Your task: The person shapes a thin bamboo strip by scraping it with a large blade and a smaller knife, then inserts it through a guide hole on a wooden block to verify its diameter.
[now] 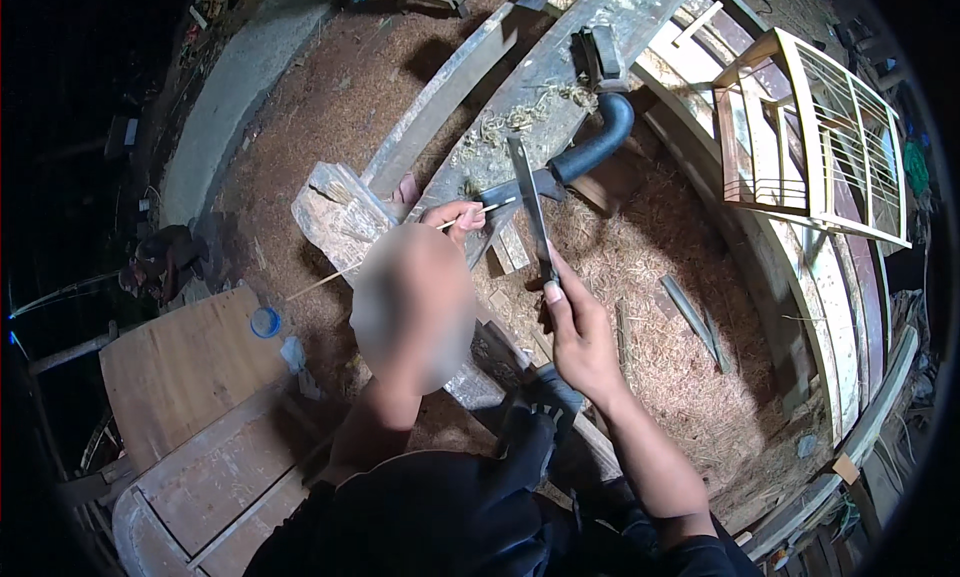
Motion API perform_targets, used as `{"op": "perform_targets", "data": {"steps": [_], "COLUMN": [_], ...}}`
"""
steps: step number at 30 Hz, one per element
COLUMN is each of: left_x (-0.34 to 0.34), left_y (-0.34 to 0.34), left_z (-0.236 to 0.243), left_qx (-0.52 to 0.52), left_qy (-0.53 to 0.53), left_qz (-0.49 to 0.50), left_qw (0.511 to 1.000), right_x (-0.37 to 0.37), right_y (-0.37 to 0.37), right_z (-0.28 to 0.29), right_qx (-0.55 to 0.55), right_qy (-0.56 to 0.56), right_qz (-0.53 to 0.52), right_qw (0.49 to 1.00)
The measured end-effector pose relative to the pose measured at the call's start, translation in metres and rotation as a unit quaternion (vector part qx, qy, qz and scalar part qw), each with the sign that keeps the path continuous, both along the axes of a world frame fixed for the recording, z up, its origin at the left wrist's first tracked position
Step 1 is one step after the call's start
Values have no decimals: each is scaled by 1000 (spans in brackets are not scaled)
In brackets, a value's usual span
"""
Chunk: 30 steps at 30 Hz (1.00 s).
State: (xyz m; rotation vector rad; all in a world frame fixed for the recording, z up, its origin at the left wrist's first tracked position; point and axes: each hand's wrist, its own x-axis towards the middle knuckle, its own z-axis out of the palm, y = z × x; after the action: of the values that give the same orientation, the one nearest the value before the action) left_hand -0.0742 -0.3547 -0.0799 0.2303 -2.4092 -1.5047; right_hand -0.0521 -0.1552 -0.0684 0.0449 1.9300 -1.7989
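My left hand (453, 219), partly hidden by a blurred patch, has its visible fingers closed on a thin pale stick (325, 280) that runs diagonally across my view. My right hand (585, 342) grips a long flat steel blade (527, 197), held upright just right of the stick's tip. Beneath my hands is a weathered wooden plank (540, 77) with curly shavings (500, 127) on it. A dark curved tube (610, 137) with a straighter section lies behind the blade on the plank.
A small slatted wooden frame (845, 167) rests on long boards at right. A loose strip (685, 307) lies among shavings on the ground (650, 257). At left are another person (165, 262), a plywood sheet (180, 357) and a small blue round container (265, 321).
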Motion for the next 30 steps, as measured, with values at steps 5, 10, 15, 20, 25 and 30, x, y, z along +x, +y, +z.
{"op": "perform_targets", "data": {"steps": [5, 10, 15, 20, 25, 30], "left_x": [2, -4, -7, -10, -16, -16], "left_y": [-2, -8, -6, -3, -5, -3], "left_z": [-10, -4, 4, -3, 2, 0], "left_qx": [-22, -44, -105, -101, -122, -111], "left_qy": [0, 2, 25, 61, 57, 41], "left_qz": [-36, -51, -79, -70, -82, -78], "left_qw": [999, 998, 991, 991, 987, 990], "right_x": [0, 2, 5, 6, 4, 2], "right_y": [-19, -26, -26, -30, -32, -29], "right_z": [-17, -23, -28, -33, -39, -41], "right_qx": [37, 42, 72, 32, 25, 34], "right_qy": [117, 134, 106, 141, 153, 156], "right_qz": [5, -17, -12, -57, -60, -60], "right_qw": [992, 990, 992, 988, 986, 985]}}
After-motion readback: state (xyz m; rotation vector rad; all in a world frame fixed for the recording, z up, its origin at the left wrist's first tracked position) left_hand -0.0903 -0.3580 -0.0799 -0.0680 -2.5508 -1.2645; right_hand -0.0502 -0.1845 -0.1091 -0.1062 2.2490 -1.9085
